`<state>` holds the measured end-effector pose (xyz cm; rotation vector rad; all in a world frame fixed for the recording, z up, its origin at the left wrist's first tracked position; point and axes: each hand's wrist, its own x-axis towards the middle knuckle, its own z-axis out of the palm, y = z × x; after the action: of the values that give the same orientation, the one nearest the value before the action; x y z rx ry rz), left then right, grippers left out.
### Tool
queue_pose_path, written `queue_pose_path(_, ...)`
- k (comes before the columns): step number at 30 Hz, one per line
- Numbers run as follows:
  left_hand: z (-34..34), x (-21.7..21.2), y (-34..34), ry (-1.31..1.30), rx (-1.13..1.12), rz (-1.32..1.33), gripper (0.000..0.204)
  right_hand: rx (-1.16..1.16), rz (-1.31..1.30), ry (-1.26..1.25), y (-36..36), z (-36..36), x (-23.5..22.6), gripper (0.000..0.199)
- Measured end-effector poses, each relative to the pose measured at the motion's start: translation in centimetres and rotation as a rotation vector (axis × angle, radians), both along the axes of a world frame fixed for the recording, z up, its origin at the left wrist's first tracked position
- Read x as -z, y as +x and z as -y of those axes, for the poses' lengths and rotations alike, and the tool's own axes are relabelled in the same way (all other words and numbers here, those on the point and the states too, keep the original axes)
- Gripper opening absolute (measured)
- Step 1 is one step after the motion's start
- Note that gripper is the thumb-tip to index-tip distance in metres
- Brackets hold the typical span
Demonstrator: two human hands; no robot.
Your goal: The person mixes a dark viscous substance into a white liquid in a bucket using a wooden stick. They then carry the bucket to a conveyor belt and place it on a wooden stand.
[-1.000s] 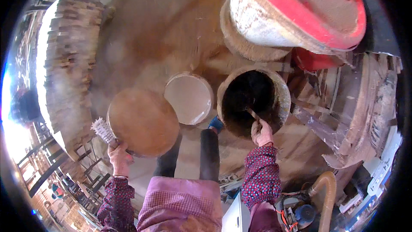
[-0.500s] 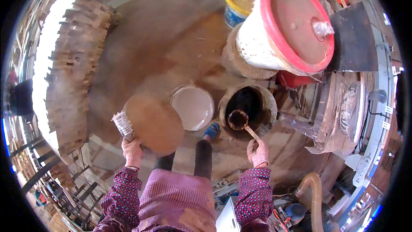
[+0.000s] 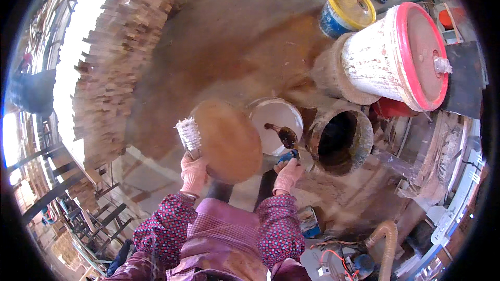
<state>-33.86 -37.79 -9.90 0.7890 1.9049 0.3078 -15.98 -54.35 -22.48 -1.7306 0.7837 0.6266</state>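
Two gloved hands work over a dusty brown floor (image 3: 229,36). The left hand (image 3: 193,173) is wrapped tight around the handle of a brush (image 3: 189,134), whose pale bristle head stands just beyond the knuckles; the brush's long axis runs away from the person, bristles pointing up the picture and a little to the left, right beside the left edge of a round brown disc (image 3: 229,140). The right hand (image 3: 287,173) is closed around the near end of a ladle (image 3: 281,135), fingers pinching its handle. The ladle's long axis slants from the hand up and to the left, and its dark bowl, with brown liquid in it, hangs over the near right rim of a white bucket (image 3: 276,117). That bucket sits between the disc and a dark open pot (image 3: 341,138), which lies just right of the ladle. Behind the pot stands a large white drum with a red lid (image 3: 401,54), and farther off a blue bucket with a yellow lid (image 3: 346,10). A stack of wooden pieces (image 3: 120,67) runs along the left edge of the floor.
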Motion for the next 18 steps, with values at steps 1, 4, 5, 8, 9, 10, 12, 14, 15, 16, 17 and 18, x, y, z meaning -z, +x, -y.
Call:
queue_pose_path(1,0.1,-0.1,0.0,-0.041,-0.004,-0.023,0.023,-0.014,0.017,-0.036,-0.7,-0.1,0.4,0.015)
queue_pose_path(4,0.1,0.8,-1.1,0.017,0.001,-0.013,0.022,-0.052,0.090,-0.094,-2.3,-0.8,0.4,0.014)
queue_pose_path(5,0.2,0.7,-0.8,0.024,-0.001,-0.006,0.023,-0.059,0.136,-0.085,-2.5,-0.4,0.2,0.014)
queue_pose_path(8,-0.1,-0.3,-0.3,-0.049,0.006,-0.024,0.025,0.009,0.048,0.103,-2.2,0.3,-2.0,0.016)
queue_pose_path(9,-0.3,-0.7,-0.1,-0.085,0.012,-0.034,0.026,0.047,-0.016,0.197,-2.0,0.1,-3.2,0.017)
queue_pose_path(10,-0.3,-0.6,-0.3,-0.075,0.010,-0.018,0.026,0.114,-0.065,0.251,-1.7,0.1,-3.2,0.017)
queue_pose_path(12,-0.1,-0.1,-0.7,-0.052,0.010,0.009,0.027,0.252,-0.169,0.362,-0.9,0.7,-2.8,0.018)
queue_pose_path(14,0.1,0.3,-0.2,0.013,0.052,0.002,0.026,0.409,-0.305,0.388,0.7,1.8,-0.5,0.020)
queue_pose_path(15,0.2,0.4,0.3,0.044,0.076,0.002,0.026,0.422,-0.402,0.425,2.0,3.9,1.8,0.022)
queue_pose_path(16,0.4,0.6,0.9,0.036,0.073,0.027,0.025,0.434,-0.493,0.460,2.8,6.2,4.0,0.024)
queue_pose_path(17,0.5,0.7,0.6,0.036,0.065,0.030,0.025,0.232,-0.485,0.491,2.2,7.3,4.6,0.028)
queue_pose_path(18,0.5,0.8,0.4,0.036,0.054,0.030,0.024,0.033,-0.461,0.517,1.6,7.2,3.8,0.032)
